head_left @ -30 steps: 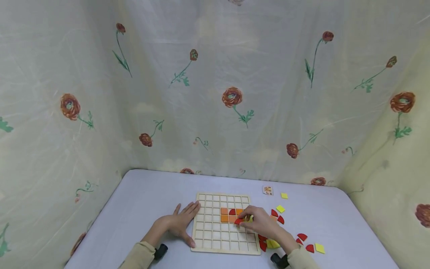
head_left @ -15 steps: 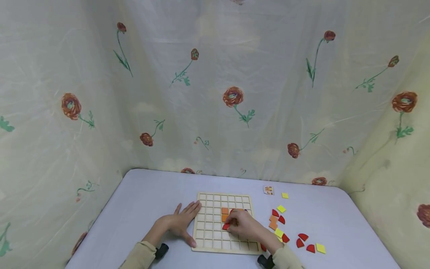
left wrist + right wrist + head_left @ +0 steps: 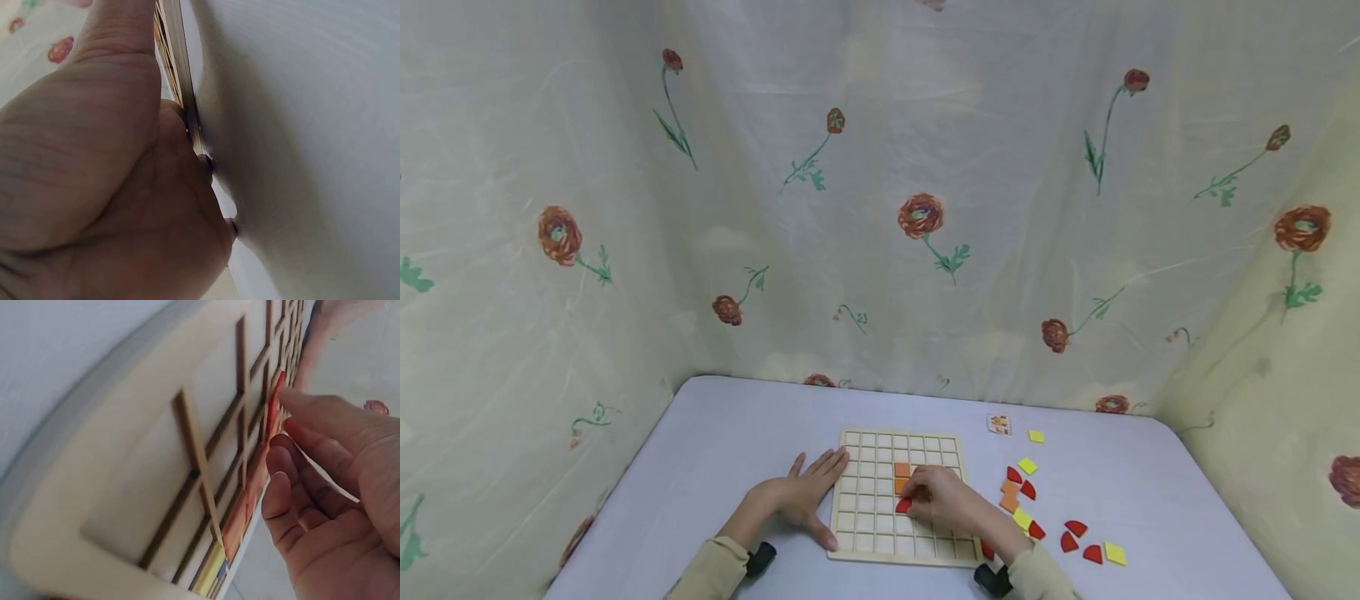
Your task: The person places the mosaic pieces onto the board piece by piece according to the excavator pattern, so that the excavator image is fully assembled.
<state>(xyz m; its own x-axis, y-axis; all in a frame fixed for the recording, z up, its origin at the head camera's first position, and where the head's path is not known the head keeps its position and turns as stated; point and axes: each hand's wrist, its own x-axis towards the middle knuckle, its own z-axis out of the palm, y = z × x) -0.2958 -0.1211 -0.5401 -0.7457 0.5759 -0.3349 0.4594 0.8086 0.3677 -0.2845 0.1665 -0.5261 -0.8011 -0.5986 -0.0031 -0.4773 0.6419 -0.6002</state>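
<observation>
Against right hand (image 3: 946, 502), red piece (image 3: 902, 506); against left hand (image 3: 807, 498), board (image 3: 866, 525).

Table (image 3: 737, 442): 1 grid board (image 3: 867, 504), loose tiles (image 3: 1010, 502), card (image 3: 999, 425).

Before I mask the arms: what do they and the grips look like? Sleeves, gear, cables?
Left sleeve and right sleeve: beige. Left wrist camera and right wrist camera: black, rounded. Left grip and right grip: bare, no gloves. No cables visible.
</observation>
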